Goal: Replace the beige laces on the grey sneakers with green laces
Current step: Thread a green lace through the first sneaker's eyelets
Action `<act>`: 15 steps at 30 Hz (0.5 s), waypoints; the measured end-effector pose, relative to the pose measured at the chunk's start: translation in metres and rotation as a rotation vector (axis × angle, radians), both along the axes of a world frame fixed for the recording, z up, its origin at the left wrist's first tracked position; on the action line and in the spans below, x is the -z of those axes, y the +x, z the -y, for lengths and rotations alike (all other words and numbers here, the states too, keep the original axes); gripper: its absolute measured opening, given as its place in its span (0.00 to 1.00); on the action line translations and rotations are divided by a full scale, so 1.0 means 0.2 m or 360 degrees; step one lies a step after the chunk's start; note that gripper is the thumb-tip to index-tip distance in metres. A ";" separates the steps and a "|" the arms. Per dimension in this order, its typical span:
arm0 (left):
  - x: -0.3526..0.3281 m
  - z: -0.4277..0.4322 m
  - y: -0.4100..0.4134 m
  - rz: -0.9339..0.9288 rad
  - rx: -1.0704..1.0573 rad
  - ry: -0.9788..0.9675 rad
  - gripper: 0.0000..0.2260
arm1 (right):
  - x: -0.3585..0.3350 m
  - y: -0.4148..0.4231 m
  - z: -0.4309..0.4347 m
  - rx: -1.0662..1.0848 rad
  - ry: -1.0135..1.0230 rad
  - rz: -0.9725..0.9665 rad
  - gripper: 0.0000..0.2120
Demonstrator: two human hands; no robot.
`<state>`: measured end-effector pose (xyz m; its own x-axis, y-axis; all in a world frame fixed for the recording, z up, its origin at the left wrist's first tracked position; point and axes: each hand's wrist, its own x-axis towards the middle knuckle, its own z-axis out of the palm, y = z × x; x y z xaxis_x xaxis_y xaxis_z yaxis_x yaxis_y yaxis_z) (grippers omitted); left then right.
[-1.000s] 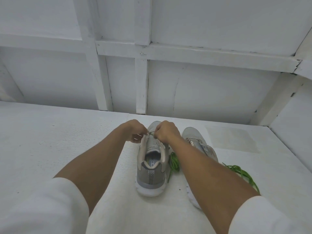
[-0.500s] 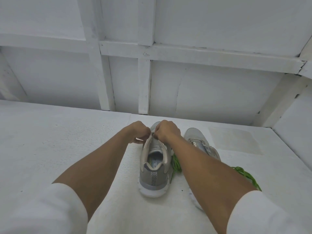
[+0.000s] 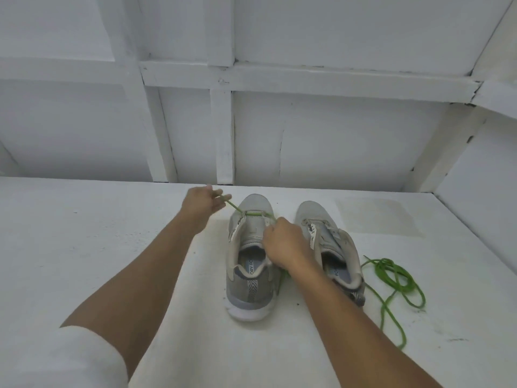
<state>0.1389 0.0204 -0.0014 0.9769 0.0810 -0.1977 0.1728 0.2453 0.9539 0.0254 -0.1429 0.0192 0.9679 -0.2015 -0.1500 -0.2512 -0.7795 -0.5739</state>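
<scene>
Two grey sneakers stand side by side on the white surface, heels toward me. The left sneaker [image 3: 249, 278] has a green lace [image 3: 253, 213] running across its front eyelets. My left hand [image 3: 202, 204] pinches one end of that lace, up and left of the toe. My right hand [image 3: 282, 242] rests over the shoe's right eyelet row and grips the other part of the lace. The right sneaker [image 3: 327, 236] lies just right of my right wrist, partly hidden by the forearm. A second green lace [image 3: 394, 278] lies loose in coils to its right.
The white table surface [image 3: 98, 247] spreads wide to the left. A white panelled wall [image 3: 223, 121] rises directly behind the shoes. A side wall [image 3: 481, 205] closes off the right.
My left hand has pulled away to the upper left, drawing the green lace taut through the front eyelets. My right hand has shifted back toward me over the shoe. Both shoes now show more fully.
</scene>
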 end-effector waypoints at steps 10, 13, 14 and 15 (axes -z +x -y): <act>-0.30 -0.33 0.12 0.0396 0.0027 0.0300 0.13 | 0.05 -0.04 -0.05 0.0088 -0.0048 0.0239 0.15; -0.02 -0.05 -0.01 0.0421 0.0790 0.1843 0.10 | 0.07 -0.03 -0.05 0.0090 -0.0063 0.0233 0.15; 0.04 0.01 -0.04 0.0433 0.0814 0.2175 0.11 | 0.07 -0.03 -0.06 0.0092 -0.0075 0.0238 0.16; 0.07 0.04 -0.06 0.0415 0.0790 0.2342 0.12 | 0.07 -0.03 -0.06 0.0093 -0.0087 0.0243 0.16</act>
<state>0.1266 0.0128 -0.0154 0.9567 -0.2834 -0.0660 -0.2502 -0.9169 0.3110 0.0188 -0.1317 0.0059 0.9650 -0.2620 0.0109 -0.2100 -0.7970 -0.5663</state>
